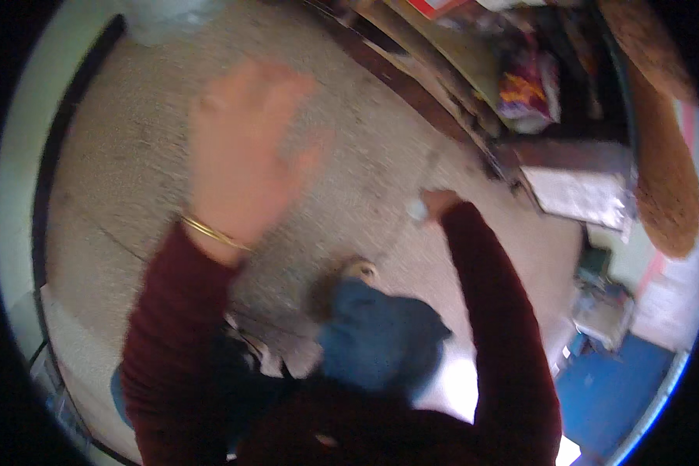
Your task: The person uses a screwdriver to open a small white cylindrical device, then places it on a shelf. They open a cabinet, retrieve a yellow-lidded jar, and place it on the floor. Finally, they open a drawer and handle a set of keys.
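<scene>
My left hand (245, 151) is raised above the floor at the left of the middle. Motion blurs it, but the thumb stands apart from the fingers and nothing shows in its grasp. A thin gold bangle (213, 233) circles that wrist, next to a dark maroon sleeve. Further right, my right hand (441, 203) is small in view and closed around a small whitish object (417, 210). Only part of that object shows; its kind is unclear. Below and between my arms are my leg in blue cloth (384, 334) and a foot (361, 270).
A grey-brown floor (132, 155) spreads beneath my hands. Along the upper right run wooden shelves with a purple and yellow packet (526, 89) and a white-fronted box (575, 194). A blue surface (613, 380) lies at the lower right. A translucent bag (163, 19) sits at the top left.
</scene>
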Motion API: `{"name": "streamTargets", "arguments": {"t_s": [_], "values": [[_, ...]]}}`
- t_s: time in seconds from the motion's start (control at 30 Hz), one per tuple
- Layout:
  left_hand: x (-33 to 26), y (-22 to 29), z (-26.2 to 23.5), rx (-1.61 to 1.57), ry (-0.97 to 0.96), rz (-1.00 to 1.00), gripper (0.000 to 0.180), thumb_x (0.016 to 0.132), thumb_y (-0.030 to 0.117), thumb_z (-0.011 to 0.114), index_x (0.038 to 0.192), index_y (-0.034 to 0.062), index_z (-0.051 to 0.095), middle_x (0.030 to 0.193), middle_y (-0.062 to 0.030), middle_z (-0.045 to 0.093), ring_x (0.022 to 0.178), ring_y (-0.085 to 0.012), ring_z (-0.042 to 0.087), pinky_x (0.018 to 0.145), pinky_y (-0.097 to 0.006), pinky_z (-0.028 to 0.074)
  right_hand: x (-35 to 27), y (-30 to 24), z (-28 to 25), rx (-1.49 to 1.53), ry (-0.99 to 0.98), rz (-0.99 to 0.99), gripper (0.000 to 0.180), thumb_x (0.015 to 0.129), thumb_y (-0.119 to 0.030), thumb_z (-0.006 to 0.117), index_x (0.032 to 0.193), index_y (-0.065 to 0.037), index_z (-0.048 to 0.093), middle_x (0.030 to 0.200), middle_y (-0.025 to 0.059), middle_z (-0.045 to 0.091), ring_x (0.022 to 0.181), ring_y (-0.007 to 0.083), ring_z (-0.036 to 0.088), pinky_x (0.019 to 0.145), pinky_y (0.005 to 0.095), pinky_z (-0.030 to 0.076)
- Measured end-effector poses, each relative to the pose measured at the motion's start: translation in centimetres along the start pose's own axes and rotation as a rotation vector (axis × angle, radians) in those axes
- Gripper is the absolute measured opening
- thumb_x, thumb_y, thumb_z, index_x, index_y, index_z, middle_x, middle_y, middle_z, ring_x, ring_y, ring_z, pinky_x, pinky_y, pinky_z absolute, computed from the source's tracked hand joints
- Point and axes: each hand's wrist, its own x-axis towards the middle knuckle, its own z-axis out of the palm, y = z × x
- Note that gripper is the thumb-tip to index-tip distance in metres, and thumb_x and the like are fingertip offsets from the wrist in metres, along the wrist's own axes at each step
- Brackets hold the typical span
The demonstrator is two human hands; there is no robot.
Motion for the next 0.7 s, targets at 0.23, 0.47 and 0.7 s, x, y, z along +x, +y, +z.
{"name": "streamTargets", "arguments": {"t_s": [0.23,0.47,0.7], "values": [[-5.4,13.1,3.2,-1.025,-0.839,-0.129,0.037,0.087,0.03,0.071,0.11,0.0018,0.063,0.107,-0.0192,0.066,0.103,-0.0372,0.061,0.092,-0.043,0.048,-13.4,2.7,-19.0,0.738,0.363,-0.408,0.06,0.067,-0.026,0.081,0.118,-0.003,0.059,0.096,0.0104,0.066,0.086,0.0198,0.063,0.078,0.034,0.052],[-7.7,18.3,-1.6,-0.56,-0.662,0.219,0.053,0.084,0.042,0.063,0.122,0.0055,0.061,0.131,-0.0147,0.057,0.125,-0.0304,0.051,0.107,-0.051,0.035,-8.5,5.9,-9.1,0.711,0.888,-0.518,0.059,0.071,-0.03,0.077,0.12,-0.001,0.062,0.113,0.0173,0.065,0.101,0.0298,0.064,0.091,0.0447,0.049],[-8.9,20.6,-1.8,-0.433,-0.554,0.439,0.051,0.087,0.043,0.057,0.116,0.0024,0.065,0.128,-0.0163,0.06,0.124,-0.032,0.053,0.109,-0.049,0.034,-8.4,2.1,-8.9,-0.001,0.016,-0.064,0.055,0.067,-0.024,0.078,0.116,-0.003,0.065,0.108,0.021,0.069,0.1,0.0333,0.068,0.086,0.0443,0.053]]}}
